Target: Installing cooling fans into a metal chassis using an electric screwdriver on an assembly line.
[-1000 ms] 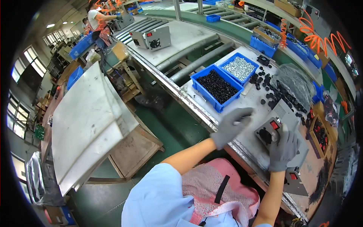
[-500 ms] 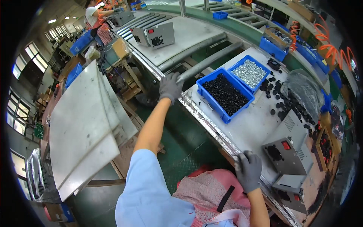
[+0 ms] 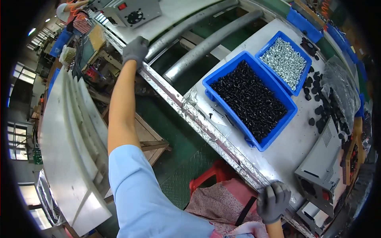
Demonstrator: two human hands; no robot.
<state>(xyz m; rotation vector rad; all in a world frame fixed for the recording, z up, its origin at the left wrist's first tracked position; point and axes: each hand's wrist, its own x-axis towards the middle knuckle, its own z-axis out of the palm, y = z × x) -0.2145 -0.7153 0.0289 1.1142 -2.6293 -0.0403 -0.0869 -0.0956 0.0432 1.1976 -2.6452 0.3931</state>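
Observation:
My left hand (image 3: 135, 49), in a dark grey glove, is closed over the metal side rail (image 3: 162, 87) of the roller line, beside the end of the nearer-to-board roller (image 3: 190, 27). My right hand (image 3: 274, 201), gloved alike, rests with bent fingers on the foil-covered edge of the worktable (image 3: 234, 158). Between the two hands, on the tabletop, stands a blue bin of black screws (image 3: 250, 99). A second blue bin, with silver screws (image 3: 283, 63), sits against it. Grey metal housings (image 3: 321, 162) with a fan opening and red switch stand just beyond my right hand.
Another grey housing (image 3: 135, 14) stands on a white board up the line. Black round caps (image 3: 317, 111) lie beside a clear plastic bag (image 3: 343, 95). White sheets (image 3: 67, 150) lean at left. A red stool (image 3: 210, 176) stands under the table's edge. A co-worker (image 3: 69, 14) is far left.
The view has come closer to the bench, so the bins look larger. My left hand has moved farther up the rail, past the roller ends. My right hand stays at the table edge.

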